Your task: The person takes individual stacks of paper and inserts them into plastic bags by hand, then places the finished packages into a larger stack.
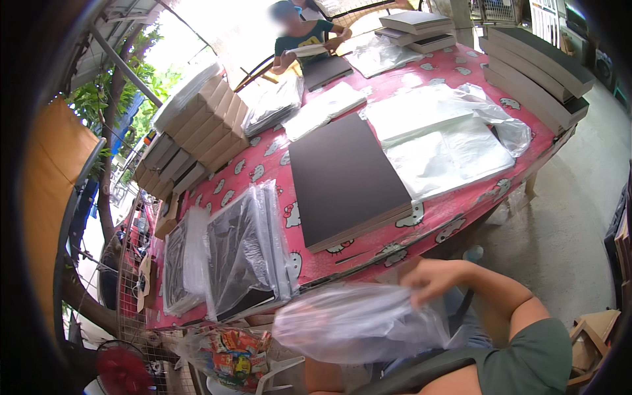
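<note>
Above my lap, in front of the table's near edge, a large clear plastic bag [359, 322] is spread out and blurred by motion. My right hand [431, 278] grips its upper right edge with bent fingers. My left hand [304, 324] is behind or inside the bag's left end, so its fingers do not show clearly. Just beyond the bag lies a stack of black boards [349, 181]. To its left are black boards in clear plastic sleeves [243, 253]. Flat clear plastic bags [447, 158] lie in a pile to its right.
A pink patterned cloth [270, 161] covers the table. Brown-wrapped bundles [210, 125] rise at the left; thick board stacks [536, 82] stand at the right. Across the table a person [306, 39] handles a board. A bag of colourful packets [230, 355] sits below the near edge.
</note>
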{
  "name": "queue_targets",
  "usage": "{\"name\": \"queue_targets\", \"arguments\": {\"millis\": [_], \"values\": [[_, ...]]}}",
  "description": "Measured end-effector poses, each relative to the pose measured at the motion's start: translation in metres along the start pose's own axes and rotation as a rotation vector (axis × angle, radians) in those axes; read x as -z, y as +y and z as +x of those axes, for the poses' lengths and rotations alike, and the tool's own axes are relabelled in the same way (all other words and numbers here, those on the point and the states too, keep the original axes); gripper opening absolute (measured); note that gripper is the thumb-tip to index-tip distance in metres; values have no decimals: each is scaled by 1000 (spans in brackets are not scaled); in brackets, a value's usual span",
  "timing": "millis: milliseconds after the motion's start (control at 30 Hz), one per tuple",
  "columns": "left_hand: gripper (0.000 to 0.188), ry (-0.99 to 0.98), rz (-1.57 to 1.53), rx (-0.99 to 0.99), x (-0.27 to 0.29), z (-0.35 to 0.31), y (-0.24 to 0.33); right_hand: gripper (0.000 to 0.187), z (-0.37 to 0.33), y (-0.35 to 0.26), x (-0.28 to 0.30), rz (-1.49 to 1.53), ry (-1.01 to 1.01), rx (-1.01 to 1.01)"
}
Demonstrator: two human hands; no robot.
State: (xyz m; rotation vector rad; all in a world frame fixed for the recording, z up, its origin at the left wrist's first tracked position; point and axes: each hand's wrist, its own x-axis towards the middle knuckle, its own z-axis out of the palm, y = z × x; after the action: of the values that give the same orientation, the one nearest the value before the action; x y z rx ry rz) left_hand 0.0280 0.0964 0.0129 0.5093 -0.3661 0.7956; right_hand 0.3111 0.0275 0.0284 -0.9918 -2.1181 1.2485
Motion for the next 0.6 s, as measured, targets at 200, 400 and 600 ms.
{"name": "queue_targets", "arguments": {"millis": [200,400,600], "values": [[39,310,219,-62,-8,3,23,18,-4,8,-9,550,-50,-92],[50,-113,907,1023,27,-2,10,29,-11,-15,4,1206,908,222],[49,391,174,92,19,-1,33,31,-33,19,-14,1362,205,168]]}}
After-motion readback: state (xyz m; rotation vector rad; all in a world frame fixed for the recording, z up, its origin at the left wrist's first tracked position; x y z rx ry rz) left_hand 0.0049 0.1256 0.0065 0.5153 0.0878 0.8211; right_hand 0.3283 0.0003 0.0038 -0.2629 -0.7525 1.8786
